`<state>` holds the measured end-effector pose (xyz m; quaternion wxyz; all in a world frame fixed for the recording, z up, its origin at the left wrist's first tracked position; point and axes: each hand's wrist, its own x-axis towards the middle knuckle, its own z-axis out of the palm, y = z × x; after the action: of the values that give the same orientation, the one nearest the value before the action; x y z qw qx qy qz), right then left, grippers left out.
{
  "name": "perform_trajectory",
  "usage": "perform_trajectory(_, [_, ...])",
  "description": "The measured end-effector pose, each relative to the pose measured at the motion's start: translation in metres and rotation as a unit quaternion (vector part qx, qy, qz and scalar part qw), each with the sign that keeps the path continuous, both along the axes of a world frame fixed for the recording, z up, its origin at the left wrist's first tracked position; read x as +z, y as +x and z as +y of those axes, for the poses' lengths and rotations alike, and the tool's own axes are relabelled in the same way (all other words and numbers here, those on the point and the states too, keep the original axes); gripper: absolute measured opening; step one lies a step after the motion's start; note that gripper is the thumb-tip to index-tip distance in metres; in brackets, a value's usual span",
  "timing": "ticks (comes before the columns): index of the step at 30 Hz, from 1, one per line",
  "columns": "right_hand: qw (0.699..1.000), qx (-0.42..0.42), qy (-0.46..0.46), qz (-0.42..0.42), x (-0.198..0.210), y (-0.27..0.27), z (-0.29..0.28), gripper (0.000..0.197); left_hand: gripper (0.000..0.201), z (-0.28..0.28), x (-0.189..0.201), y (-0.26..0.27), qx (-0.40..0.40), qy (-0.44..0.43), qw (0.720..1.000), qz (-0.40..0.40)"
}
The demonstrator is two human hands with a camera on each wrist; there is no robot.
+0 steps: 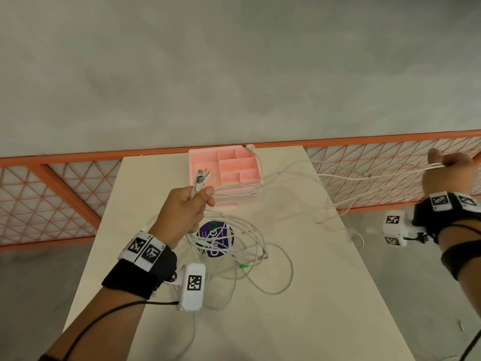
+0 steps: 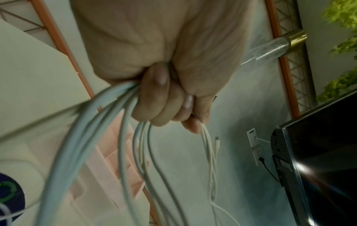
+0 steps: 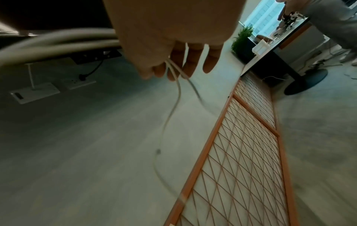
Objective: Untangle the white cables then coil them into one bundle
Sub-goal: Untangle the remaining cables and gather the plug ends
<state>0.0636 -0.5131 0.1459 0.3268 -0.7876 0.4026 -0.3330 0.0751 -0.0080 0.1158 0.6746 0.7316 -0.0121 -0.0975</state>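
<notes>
My left hand fists the white cables; my right hand apparently pinches strands, stretched taut. Pulling harder could tighten knots or drag the pink tray.

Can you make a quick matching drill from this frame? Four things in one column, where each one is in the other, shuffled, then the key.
Things
1. left hand
2. right hand
3. pink organizer tray
4. purple round sticker

Places
A. flat on the table, under loose cable loops
B. at the table's far edge
C. out past the table's right side, pulling strands of the white cables taut
D. above the table, gripping a bunch of cable ends with the plugs sticking up

Pairs: 1-D, 2-C, 3-B, 4-A
</notes>
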Motion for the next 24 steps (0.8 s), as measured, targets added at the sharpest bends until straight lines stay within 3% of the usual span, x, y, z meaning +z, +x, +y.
perform_trajectory(3, [0.999, 0.021, -0.022, 0.016, -0.007, -0.006, 0.001, 0.056, 0.035, -0.002, -0.002, 0.002, -0.005, 0.017, 1.000, -0.001])
perform_trajectory(7, [0.985, 0.123, 0.006, 0.122, -0.040, -0.012, 0.021, 0.047, 0.035, -0.008, -0.008, 0.000, -0.039, 0.049, 0.998, 0.004])
perform_trajectory(11, [0.901, 0.245, -0.012, 0.356, -0.091, -0.019, 0.046, 0.018, 0.036, -0.010, -0.009, -0.006, -0.073, 0.087, 0.994, 0.003])
perform_trajectory(12, [0.880, 0.265, -0.020, 0.394, -0.104, -0.019, 0.051, 0.020, 0.036, -0.010, -0.008, -0.007, -0.076, 0.094, 0.993, 0.003])
perform_trajectory(15, [0.822, 0.324, -0.023, 0.467, -0.122, -0.020, 0.081, 0.019, 0.035, -0.009, -0.004, -0.011, -0.086, 0.100, 0.991, 0.005])
perform_trajectory(18, [0.785, 0.358, -0.060, 0.503, -0.120, -0.011, 0.109, 0.018, 0.033, -0.006, 0.000, -0.014, -0.092, 0.108, 0.990, 0.004])
perform_trajectory(20, [0.775, 0.378, -0.091, 0.499, -0.107, -0.001, 0.131, 0.025, 0.032, -0.003, 0.001, -0.016, -0.093, 0.111, 0.989, 0.003])
perform_trajectory(21, [0.789, 0.390, -0.104, 0.464, -0.096, 0.004, 0.144, 0.027, 0.032, -0.002, 0.001, -0.017, -0.092, 0.109, 0.990, 0.003])
perform_trajectory(22, [0.816, 0.407, -0.115, 0.394, -0.084, 0.009, 0.161, 0.025, 0.033, -0.001, 0.000, -0.017, -0.089, 0.106, 0.990, 0.002])
perform_trajectory(24, [0.868, 0.456, -0.088, 0.178, -0.056, 0.009, 0.203, 0.023, 0.036, 0.001, -0.001, -0.019, -0.078, 0.094, 0.992, 0.007])
